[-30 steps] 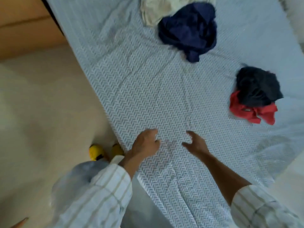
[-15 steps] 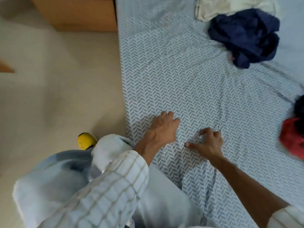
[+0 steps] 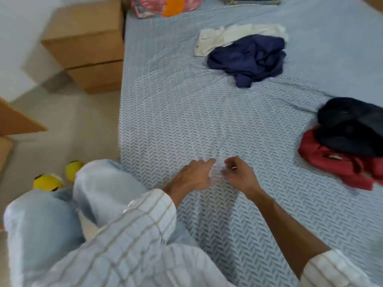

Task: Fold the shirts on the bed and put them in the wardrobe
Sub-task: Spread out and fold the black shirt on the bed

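Head view: both hands low over the near part of the bed (image 3: 165, 112), no shirt in either
Left hand (image 3: 191, 177): over the patterned sheet, fingers reaching forward and loosely bent, holding nothing that shows
Right hand (image 3: 240, 177): just beside the left, fingers curled in; motion blur hides whether it pinches the sheet, so I cannot tell
Navy shirt (image 3: 248, 59): crumpled heap at the far middle of the bed, lying partly on the cream shirt (image 3: 228, 36)
Black shirt (image 3: 352, 129): bunched at the right edge, sitting on top of the red shirt (image 3: 331, 160)
Stage: judged as not yet begun, since all four are unfolded and well apart from the hands
Handling: likely light, soft, limp cloth that sags, has no fragile part, and slides easily over the sheet
Where to grip: probably the shoulder seams or collar, one hand each side, then shake it flat
Caution: the upper shirt of each pair could drag the one under it, so lift that one first
Wardrobe: not in view
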